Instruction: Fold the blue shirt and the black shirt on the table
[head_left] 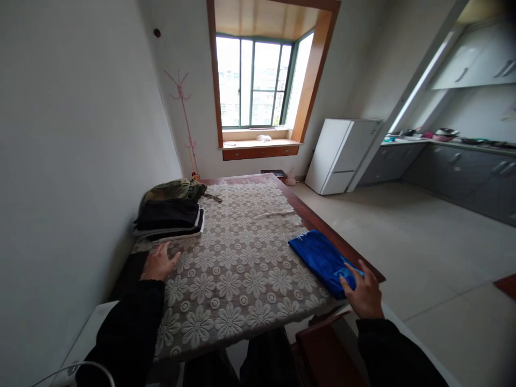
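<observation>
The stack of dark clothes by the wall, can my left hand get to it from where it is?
Probably yes. The left hand rests flat on the lace tablecloth just short of the stack of dark clothes, with nothing between them.

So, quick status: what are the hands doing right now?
Left hand flat on lace tablecloth, near stacked dark clothes. Right hand on folded blue garment. Nothing between them.

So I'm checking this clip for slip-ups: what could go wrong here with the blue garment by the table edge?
1. The folded blue garment lies close to the table's right edge; a push from the right hand resting on it might slide it off.
2. The lace tablecloth could bunch or drag under the left hand, disturbing the stacked dark clothes nearby.
</observation>
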